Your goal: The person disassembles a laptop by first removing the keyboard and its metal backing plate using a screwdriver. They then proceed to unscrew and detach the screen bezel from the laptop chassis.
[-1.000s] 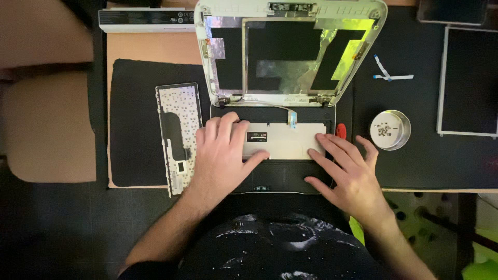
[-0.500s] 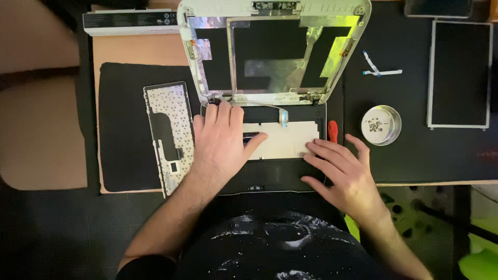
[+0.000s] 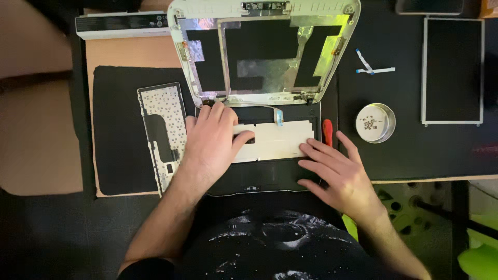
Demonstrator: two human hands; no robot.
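Observation:
A small laptop with its keyboard removed lies open in front of me. Its white lid (image 3: 264, 46) has no screen and shows foil and black patches. My left hand (image 3: 212, 140) rests flat on the left of the laptop base (image 3: 270, 142), fingers by the left hinge and thumb on the pale inner plate. My right hand (image 3: 340, 173) lies spread on the base's right front corner, fingertips touching the plate's edge. A blue-tipped flat cable (image 3: 277, 116) sticks up near the hinge. Neither hand holds anything.
The removed keyboard (image 3: 161, 137) lies face down on a black mat (image 3: 116, 129) at left. A red-handled screwdriver (image 3: 327, 132) sits by the base's right side. A round dish of screws (image 3: 375, 123), the detached screen panel (image 3: 453, 70), a white battery (image 3: 122, 25) and a small cable (image 3: 371, 65) lie around.
My left hand's fingers have slid toward the left hinge. My right hand stays spread at the base's right front corner. The view has shifted slightly.

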